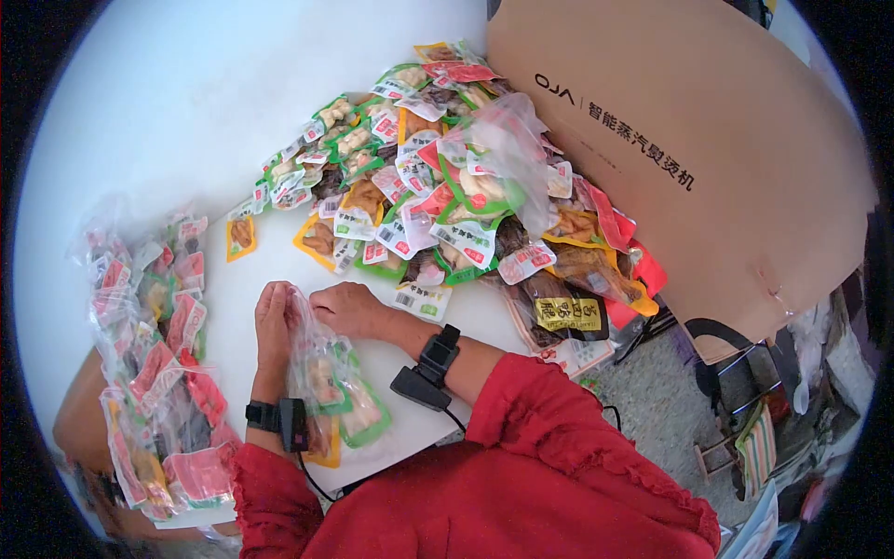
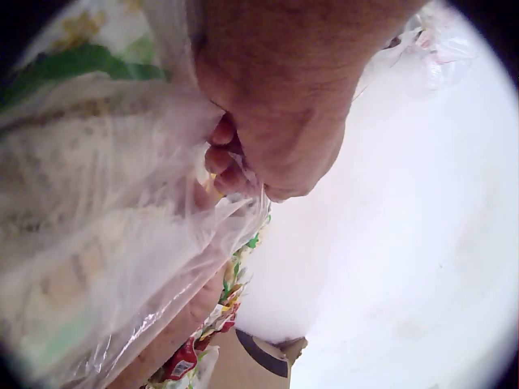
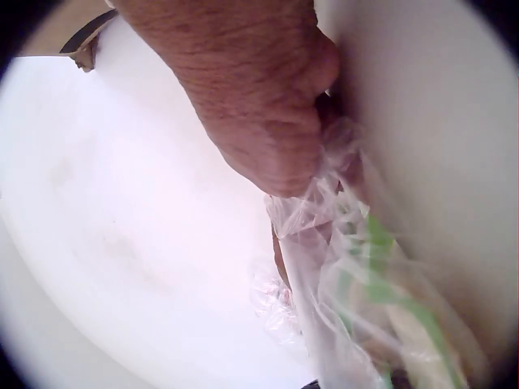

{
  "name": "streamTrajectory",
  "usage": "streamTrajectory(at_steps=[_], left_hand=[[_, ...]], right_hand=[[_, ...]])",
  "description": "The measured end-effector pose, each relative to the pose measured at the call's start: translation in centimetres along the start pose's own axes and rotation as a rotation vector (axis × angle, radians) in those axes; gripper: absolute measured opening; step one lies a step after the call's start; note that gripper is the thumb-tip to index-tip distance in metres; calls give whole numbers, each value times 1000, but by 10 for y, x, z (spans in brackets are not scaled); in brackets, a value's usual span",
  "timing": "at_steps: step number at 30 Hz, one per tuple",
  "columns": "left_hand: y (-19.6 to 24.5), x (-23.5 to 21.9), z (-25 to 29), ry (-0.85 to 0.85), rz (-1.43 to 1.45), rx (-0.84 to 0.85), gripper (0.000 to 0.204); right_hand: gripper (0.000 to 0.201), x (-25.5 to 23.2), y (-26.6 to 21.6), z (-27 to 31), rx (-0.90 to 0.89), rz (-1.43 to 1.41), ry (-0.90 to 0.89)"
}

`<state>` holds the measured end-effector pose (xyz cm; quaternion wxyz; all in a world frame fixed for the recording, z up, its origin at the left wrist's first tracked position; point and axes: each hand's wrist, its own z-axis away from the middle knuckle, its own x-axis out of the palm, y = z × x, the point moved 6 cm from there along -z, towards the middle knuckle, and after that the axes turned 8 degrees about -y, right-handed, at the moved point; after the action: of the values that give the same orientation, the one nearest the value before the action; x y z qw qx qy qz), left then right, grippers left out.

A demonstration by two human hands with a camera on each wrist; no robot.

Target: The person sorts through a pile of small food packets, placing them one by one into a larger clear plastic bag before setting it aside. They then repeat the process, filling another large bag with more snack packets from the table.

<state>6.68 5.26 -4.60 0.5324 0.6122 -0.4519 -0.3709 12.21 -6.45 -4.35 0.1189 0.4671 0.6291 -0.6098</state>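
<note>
A clear plastic bag [image 1: 303,354] hangs between my two hands near the table's front edge. Through its film show green-edged food packets [image 1: 365,415] with pale contents, and one with a yellow edge lies lower down. My left hand [image 1: 273,321] holds the bag's upper part from the left; in the left wrist view its fingers [image 2: 223,158] curl into the gathered film. From the other side, my right hand [image 1: 349,309] pinches the bag's top, where the right wrist view shows crumpled film [image 3: 324,203] bunched beneath the fist. The right fingertips are mostly hidden.
A large heap of vacuum-sealed food packets [image 1: 410,177] covers the back and right of the white table [image 1: 168,121]. Filled clear bags [image 1: 158,363] line the left side. A cardboard box [image 1: 689,158] stands at the right, and one yellow-edged packet [image 1: 241,238] lies apart.
</note>
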Motion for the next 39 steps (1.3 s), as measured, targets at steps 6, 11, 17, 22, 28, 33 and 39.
streamTrajectory(at_steps=[6,11,17,22,28,33,39], left_hand=[[5,4,6,20,-31,-22,22],[7,4,5,-7,-76,-6,22],[12,7,8,6,-61,27,21],[4,4,6,-9,25,-22,20],[-2,3,3,-4,100,-12,20],[0,4,3,12,81,-43,20],[0,3,3,12,79,-59,20]], right_hand=[[19,3,0,2,-11,-22,14],[17,0,-1,3,6,4,15],[17,0,-3,4,-4,7,54],[17,0,-3,3,19,26,30],[17,1,-2,3,13,31,21],[16,0,-3,2,-4,43,22],[14,-1,-5,2,12,9,12]])
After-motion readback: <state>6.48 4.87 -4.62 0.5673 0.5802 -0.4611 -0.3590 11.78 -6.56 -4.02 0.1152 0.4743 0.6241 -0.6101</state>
